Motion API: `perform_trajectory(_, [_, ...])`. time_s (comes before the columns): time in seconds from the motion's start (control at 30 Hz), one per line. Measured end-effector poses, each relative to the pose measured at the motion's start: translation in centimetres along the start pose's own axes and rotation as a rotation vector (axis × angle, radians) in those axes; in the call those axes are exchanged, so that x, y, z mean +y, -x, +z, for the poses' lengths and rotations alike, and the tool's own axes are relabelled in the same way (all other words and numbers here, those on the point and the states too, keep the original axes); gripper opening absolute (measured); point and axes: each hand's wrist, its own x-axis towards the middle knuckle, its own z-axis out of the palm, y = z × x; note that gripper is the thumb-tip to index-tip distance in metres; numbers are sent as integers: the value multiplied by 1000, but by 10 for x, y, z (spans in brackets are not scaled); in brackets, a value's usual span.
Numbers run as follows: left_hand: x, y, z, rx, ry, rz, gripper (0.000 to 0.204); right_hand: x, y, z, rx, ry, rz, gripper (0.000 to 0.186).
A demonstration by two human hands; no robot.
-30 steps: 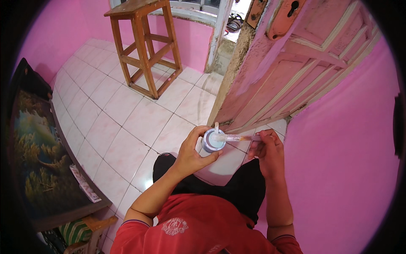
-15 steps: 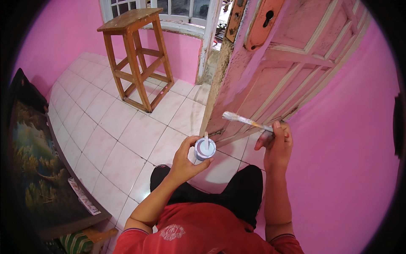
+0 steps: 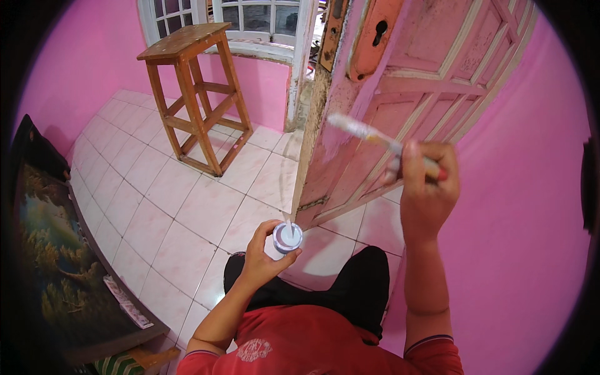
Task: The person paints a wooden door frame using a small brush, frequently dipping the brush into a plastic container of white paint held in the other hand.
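My left hand (image 3: 261,255) is wrapped round a small paint can (image 3: 287,239) above my lap. Pale paint shows in its open top, and a light-coloured stick (image 3: 288,220) leans out over the rim. In my right hand (image 3: 428,187) is a paintbrush (image 3: 369,133), gripped by its handle, whose end looks red. The brush's whitish, paint-smeared tip points left, in front of the pink panelled door (image 3: 359,172); whether it touches the door I cannot tell. Fresh-looking lighter pink runs along the door's edge strip near the orange lock plate (image 3: 374,39). The brush is slightly blurred.
A tall wooden stool (image 3: 195,103) stands on the tiled floor (image 3: 187,206) at the far left, before a white-framed window (image 3: 256,22). A framed landscape painting (image 3: 69,250) leans at the left. The pink wall (image 3: 506,262) rises close on my right.
My right hand has risen with the paintbrush, up and slightly right, bringing it nearer the upper part of the door. The paint can in my left hand sits slightly lower and further left.
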Motion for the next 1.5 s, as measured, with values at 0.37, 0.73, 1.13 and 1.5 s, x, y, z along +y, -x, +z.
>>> perform_trajectory(0.37, [-10,10,-7,22,-18,-61,65,30,3,6,-161,370,-53,17])
perform_trajectory(0.73, [0,15,-11,-27,5,-110,66,19,22,-9,-267,467,-82,21])
perform_trajectory(1.13, [-2,18,-11,-21,15,-95,66,-7,1,4,-63,334,-171,17])
perform_trajectory(1.5, [-5,18,-10,14,4,-67,65,1,-16,10,-78,349,-216,19])
